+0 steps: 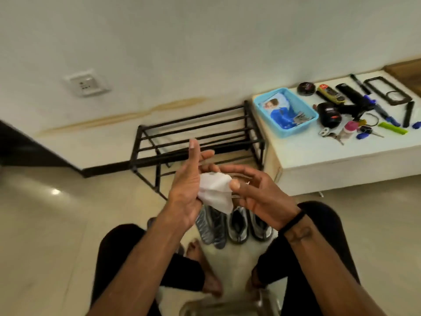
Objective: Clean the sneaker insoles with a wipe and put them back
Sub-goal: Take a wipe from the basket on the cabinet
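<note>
White plaster wall and glossy beige floor tile fill most of the view; black metal shoe rack (198,137) stands beyond my fingers, white low table (341,156) off to their right with a blue plastic basket (286,111) and scattered small tools. Straight below my hands, on the floor between my knees, lie two ribbed grey insoles (210,226) side by side, just left of the two grey sneakers (249,226), long axes pointing away from me. My left hand (186,190) is nearer the insoles, fingers straight, palm backing the wipe (215,190). My right hand (259,195) pinches the wipe's edge, thumb on it, fingers curled loosely. Wipe is soft, crumpled, thin, white, hanging down toward the insoles. Next move, I'd guess: reach down with the left for an insole.
</note>
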